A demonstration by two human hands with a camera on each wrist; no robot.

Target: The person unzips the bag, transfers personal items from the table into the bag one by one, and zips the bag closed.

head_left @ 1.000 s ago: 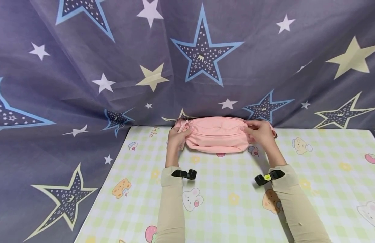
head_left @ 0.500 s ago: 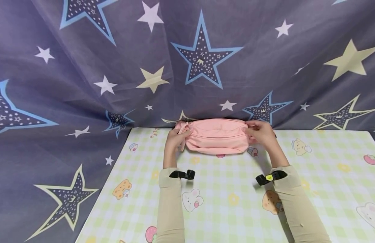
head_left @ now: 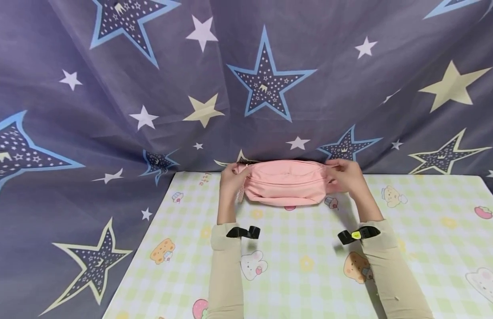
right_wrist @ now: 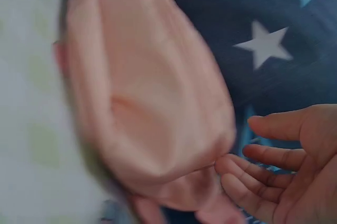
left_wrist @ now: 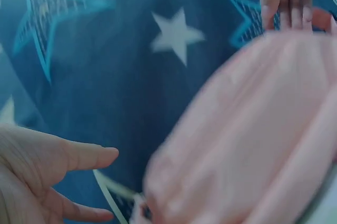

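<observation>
A pink waist bag (head_left: 286, 184) with zips across its front stands at the table's back edge, against the curtain. Near its left end is my left hand (head_left: 232, 181); the left wrist view shows that hand (left_wrist: 47, 176) with straight, spread fingers, apart from the bag (left_wrist: 247, 134). At the other end is my right hand (head_left: 348, 176). In the right wrist view its fingers (right_wrist: 253, 174) are relaxed and spread, the lower fingertips close to or touching the bag's (right_wrist: 152, 87) end. Pink strap ends (right_wrist: 221, 211) hang below there.
A checked, cartoon-print cloth (head_left: 286, 283) covers the table. Behind and to the left hangs a dark star-patterned curtain (head_left: 330, 35), close behind the bag. Black camera straps (head_left: 243, 232) sit on both wrists.
Earlier both hands held the bag's ends with thumbs on its front. Now the fingers have loosened from it. The bag stays in place; the head view has tilted slightly up.
</observation>
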